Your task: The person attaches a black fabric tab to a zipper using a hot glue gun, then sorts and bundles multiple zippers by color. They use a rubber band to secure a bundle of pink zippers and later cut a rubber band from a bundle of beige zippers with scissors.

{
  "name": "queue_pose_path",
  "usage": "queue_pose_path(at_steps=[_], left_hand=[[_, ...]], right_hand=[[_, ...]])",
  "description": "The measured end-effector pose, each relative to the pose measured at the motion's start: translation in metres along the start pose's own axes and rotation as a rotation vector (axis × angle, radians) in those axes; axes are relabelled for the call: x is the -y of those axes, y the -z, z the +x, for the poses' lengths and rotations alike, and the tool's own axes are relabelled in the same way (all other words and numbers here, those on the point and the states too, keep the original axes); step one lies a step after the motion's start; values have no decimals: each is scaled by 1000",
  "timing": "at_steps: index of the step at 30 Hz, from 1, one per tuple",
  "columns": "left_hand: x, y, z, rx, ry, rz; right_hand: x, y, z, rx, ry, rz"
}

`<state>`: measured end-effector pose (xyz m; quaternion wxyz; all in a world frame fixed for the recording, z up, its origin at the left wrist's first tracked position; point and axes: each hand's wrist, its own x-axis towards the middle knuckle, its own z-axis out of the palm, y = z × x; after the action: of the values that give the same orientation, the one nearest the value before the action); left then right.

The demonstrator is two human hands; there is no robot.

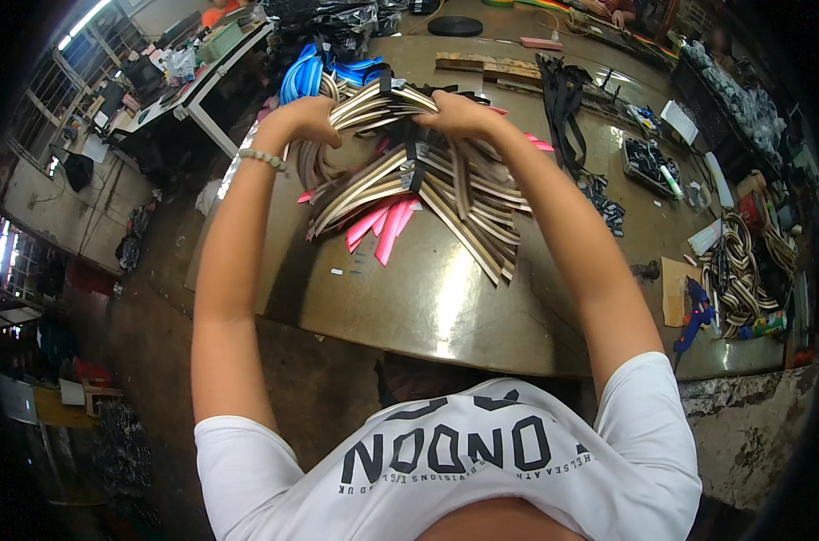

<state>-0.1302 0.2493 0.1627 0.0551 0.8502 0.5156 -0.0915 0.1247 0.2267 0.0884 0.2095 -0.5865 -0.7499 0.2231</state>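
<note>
Your left hand (314, 119) and right hand (456, 115) grip either side of a striped strap bundle (360, 108), its black band (385, 83) already on, apparently raised over the table (373, 307) beside other banded straps (369, 191), seemingly not yet laid down.

The striped straps (364, 191) look like woven cloth (matt, ribbed), the tabletop (382, 302) smooth and glossy.

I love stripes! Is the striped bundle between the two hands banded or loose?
Banded: a black band crosses the striped bundle between the left hand and right hand.
</note>
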Motion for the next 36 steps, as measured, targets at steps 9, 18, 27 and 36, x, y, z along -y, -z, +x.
queue_pose_path(at_steps=[9,18,27,36], left_hand=[[-4,-22,-14,407,-8,93],[50,-47,-38,-588,-134,194],[23,-57,-46,33,-118,-386],[-41,-71,18,-410,-87,-803]], right_hand=[[-11,-65,-21,9,-61,-195],[-12,-65,-15,-13,-21,-246],[6,-34,-9,-146,7,-156],[14,-22,-10,-162,71,359]])
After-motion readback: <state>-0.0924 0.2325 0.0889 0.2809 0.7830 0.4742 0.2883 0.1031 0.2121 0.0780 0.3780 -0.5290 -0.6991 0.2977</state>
